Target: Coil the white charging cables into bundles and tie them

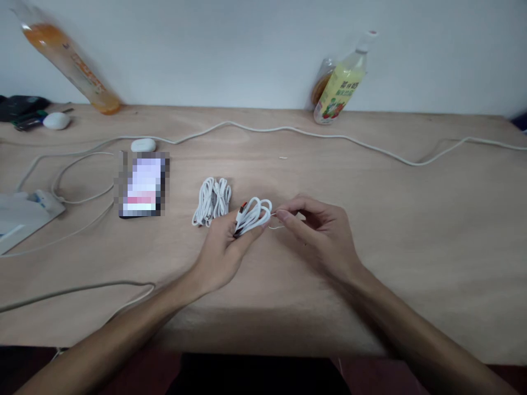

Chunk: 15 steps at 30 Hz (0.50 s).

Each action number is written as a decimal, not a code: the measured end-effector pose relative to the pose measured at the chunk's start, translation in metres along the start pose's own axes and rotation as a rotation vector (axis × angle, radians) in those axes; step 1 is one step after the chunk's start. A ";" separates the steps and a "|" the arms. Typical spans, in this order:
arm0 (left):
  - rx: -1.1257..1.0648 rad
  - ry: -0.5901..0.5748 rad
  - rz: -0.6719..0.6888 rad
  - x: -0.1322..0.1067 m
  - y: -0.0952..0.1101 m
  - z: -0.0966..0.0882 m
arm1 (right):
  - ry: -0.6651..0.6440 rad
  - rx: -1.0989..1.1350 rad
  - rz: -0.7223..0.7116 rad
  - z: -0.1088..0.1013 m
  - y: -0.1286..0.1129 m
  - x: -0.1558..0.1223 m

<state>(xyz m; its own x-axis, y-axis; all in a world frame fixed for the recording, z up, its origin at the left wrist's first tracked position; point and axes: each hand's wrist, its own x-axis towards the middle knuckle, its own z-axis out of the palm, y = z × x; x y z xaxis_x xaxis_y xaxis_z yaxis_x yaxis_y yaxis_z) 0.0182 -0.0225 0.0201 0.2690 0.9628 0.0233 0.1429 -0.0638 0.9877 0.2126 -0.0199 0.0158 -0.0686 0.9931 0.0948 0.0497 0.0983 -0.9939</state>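
My left hand [224,247] grips a coiled white cable [254,215] with a dark and orange plug showing at its near end. My right hand [319,230] pinches a thin tie or wire end [276,213] right beside that coil, fingers closed on it. Two more coiled white cables [212,201] lie bundled on the wooden table [411,230] just left of my left hand.
A phone [143,184] lies left of the bundles, a white earbud case [143,145] behind it. A long white cord [329,134] crosses the table. Two drink bottles [340,82] stand by the wall, another bottle [68,57] far left. A power strip [39,200] sits at the left edge.
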 end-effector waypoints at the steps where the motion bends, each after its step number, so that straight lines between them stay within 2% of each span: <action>1: -0.006 -0.010 -0.001 0.000 0.000 0.000 | -0.002 -0.003 0.002 0.000 0.000 0.000; 8: -0.039 -0.045 -0.044 0.000 0.003 -0.001 | 0.041 -0.013 -0.043 0.000 0.003 0.001; 15: -0.039 0.026 -0.055 0.002 0.005 0.001 | 0.056 0.006 -0.035 0.002 0.003 -0.001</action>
<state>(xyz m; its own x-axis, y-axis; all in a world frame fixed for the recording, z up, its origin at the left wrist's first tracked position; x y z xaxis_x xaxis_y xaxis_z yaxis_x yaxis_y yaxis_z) 0.0204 -0.0210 0.0248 0.2368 0.9712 -0.0273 0.1196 -0.0013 0.9928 0.2109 -0.0202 0.0131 -0.0147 0.9912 0.1319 0.0420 0.1324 -0.9903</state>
